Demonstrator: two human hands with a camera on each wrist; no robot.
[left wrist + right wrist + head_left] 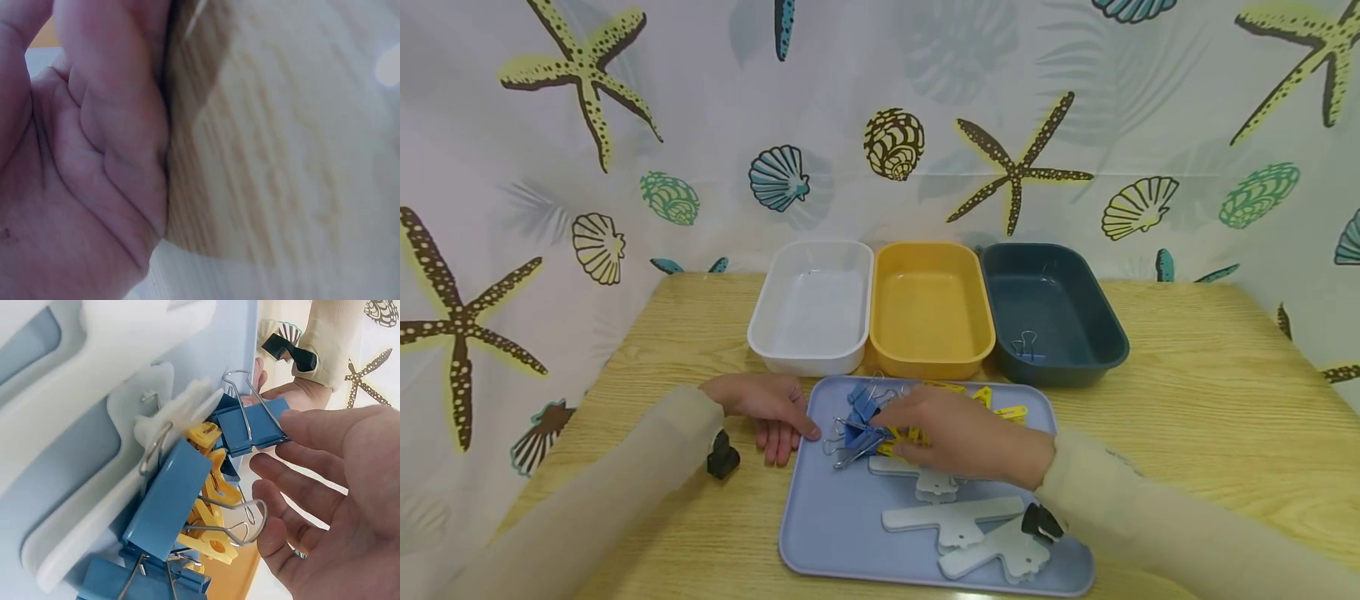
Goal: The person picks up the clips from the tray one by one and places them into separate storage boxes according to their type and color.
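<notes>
My right hand (966, 433) reaches over the lavender tray (831, 517), thumb and fingertips pinching the edge of a blue binder clip (250, 428) with wire handles. Around it lie more blue binder clips (172, 497) in a heap. Yellow plastic clips (212, 531) are mixed in and partly hidden under the right hand in the head view. Large white clips (951, 517) with wide flat jaws lie toward the tray's near side. At the tray's left rim, my left hand (767, 408) touches the edge with its thumb, its other fingers loosely bent on the table.
Behind the tray stand three bins side by side: white (811, 365), yellow (931, 367) and dark blue (1075, 375). A blue binder clip (1028, 357) lies inside the dark blue bin. The wooden table (1210, 400) meets a curtain (865, 75) printed with shells and starfish.
</notes>
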